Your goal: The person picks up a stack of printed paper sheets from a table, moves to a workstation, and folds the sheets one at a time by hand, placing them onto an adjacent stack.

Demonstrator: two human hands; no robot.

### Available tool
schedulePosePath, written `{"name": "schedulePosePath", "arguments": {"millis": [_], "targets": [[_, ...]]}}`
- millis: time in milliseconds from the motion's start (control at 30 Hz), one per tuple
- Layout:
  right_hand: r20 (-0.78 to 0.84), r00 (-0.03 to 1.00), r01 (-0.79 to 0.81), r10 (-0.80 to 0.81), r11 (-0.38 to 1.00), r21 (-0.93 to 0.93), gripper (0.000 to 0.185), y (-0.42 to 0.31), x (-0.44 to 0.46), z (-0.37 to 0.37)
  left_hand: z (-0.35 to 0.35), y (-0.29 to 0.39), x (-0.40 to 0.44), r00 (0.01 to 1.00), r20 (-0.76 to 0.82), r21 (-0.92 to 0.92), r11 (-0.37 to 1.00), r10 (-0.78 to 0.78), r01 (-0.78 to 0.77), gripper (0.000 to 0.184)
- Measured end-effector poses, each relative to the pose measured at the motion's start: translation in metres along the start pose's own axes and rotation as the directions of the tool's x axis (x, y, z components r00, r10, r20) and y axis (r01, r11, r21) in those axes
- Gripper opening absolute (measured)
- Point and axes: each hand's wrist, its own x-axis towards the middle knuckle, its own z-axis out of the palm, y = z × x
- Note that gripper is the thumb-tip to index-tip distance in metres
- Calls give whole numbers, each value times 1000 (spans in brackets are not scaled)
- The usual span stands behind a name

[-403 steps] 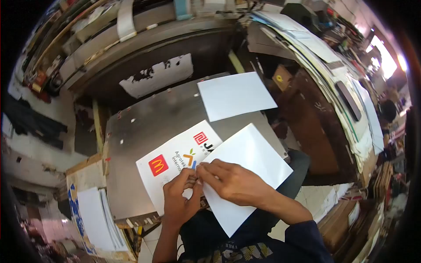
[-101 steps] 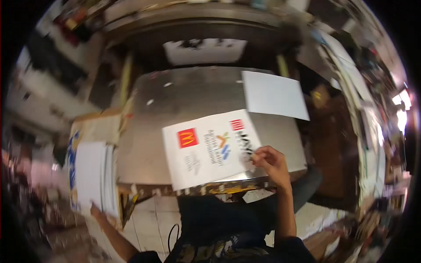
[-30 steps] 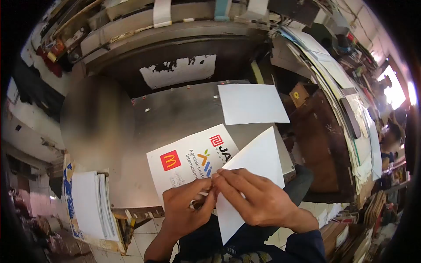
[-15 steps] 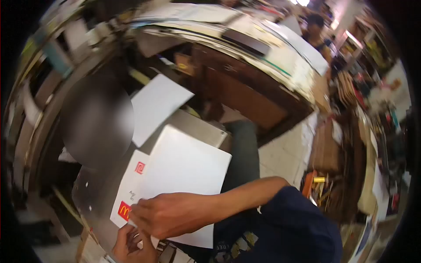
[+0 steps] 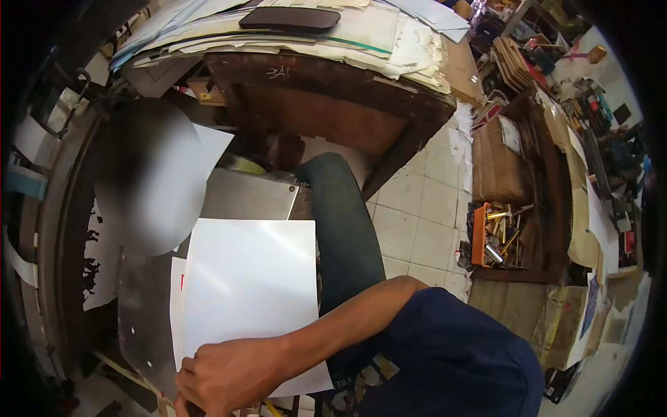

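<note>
A stack of white paper sheets (image 5: 253,278) lies on a grey metal surface (image 5: 142,299) and reaches to my thigh. Its left edge shows a narrow strip of a printed sheet (image 5: 178,288) with a sliver of red; the rest of that sheet is covered. My right hand (image 5: 233,374) is closed over the lower left corner of the stack, its fingers curled at the edge. Just below it, at the bottom of the view, only a small part of my left hand (image 5: 181,404) shows beside the same corner; its grip is hidden.
A wooden desk (image 5: 313,115) ahead carries piled papers (image 5: 410,52) and a dark phone (image 5: 290,19). A blurred round patch hides the left side, near another white sheet (image 5: 217,147). On the right, an orange tray (image 5: 479,235) of metal tools stands beyond the tiled floor (image 5: 410,222).
The white stack now covers most of the printed sheet, whose red marks were in plain sight before. My hands have moved down and left in view, and the camera has turned.
</note>
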Motion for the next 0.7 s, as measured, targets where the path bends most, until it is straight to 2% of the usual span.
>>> {"name": "schedulePosePath", "arguments": {"millis": [67, 100, 133, 167, 200, 233, 267, 300, 333, 367, 400, 433, 467, 500, 533, 567, 600, 633, 667, 700], "targets": [[-2, 1000, 19, -19, 999, 48, 23, 9, -1, -4, -1, -9, -3, 993, -19, 102, 988, -116, 118, 25], [-102, 990, -77, 103, 970, 230, 22, 16, -2, -5, -1, -28, -5, 992, -23, 114, 986, -123, 125, 25], [-171, 956, -151, 239, 899, 411, 21, 24, -4, -8, 0, -57, -5, 990, -52, -45, 991, -131, 129, 24], [-221, 891, -153, 396, 721, 676, 18, 33, -10, -15, 1, -79, -4, 986, -81, -204, 971, -145, 126, 22], [-206, 808, -99, 551, 473, 875, 15, 42, -19, -26, 1, -86, 2, 984, -87, -193, 972, -156, 137, 22], [-111, 735, 24, 669, 138, 990, 22, 53, -34, -41, 2, -93, 8, 957, -63, -230, 938, -282, 261, 26], [-77, 675, 33, 734, 75, 997, 24, 64, -57, -61, 3, -103, 12, 914, -38, -266, 885, -405, 381, 30], [-145, 642, 71, 753, 130, 989, 26, 70, -84, -87, 3, -133, 13, 905, -53, -257, 882, -422, 396, 30], [-136, 605, 67, 784, 120, 990, 29, 77, -116, -106, 6, -175, 11, 910, 14, -300, 866, -414, 399, 31], [-83, 526, -114, 847, 167, 979, 28, 82, -152, -124, 13, -203, 0, 910, 71, -345, 846, -409, 407, 32], [-12, 473, -388, 881, 220, 895, 25, 84, -190, -149, 23, -211, -7, 917, 4, -397, 841, -399, 367, 27], [66, 336, -608, 940, 163, 777, 21, 80, -219, -174, 23, -232, -13, 897, 71, -350, 831, -437, 433, 29], [58, 171, -722, 984, 85, 687, 19, 85, -265, -192, 19, -251, -19, 868, 135, -301, 815, -478, 495, 30], [-89, -30, -681, 996, 44, 731, 18, 75, -307, -205, 21, -254, -26, 855, 102, -293, 806, -508, 514, 30], [-109, -231, -707, 967, -89, 702, 25, 74, -359, -230, 25, -252, -31, 877, 123, -273, 833, -465, 480, 37], [-257, -377, -767, 890, -144, 625, 37, 77, -435, -252, 28, -245, -35, 894, 149, -255, 857, -422, 447, 44], [-234, -347, -782, 908, -143, 607, 37, 65, -445, -262, 28, -229, -37, 941, 125, -131, 935, -313, 329, 56], [-530, -251, -915, 810, -377, -142, 45, 48, -447, -270, 24, -209, -36, 973, 120, 2, 981, -195, 196, 68], [-659, 74, -411, 749, -579, -704, 53, 38, -448, -269, 13, -192, -36, 970, 97, 17, 975, -223, 222, 68], [-610, 34, -562, 792, -489, -667, 49, 37, -448, -259, 1, -174, -34, 905, 379, 75, 981, -195, 180, 78]]}}
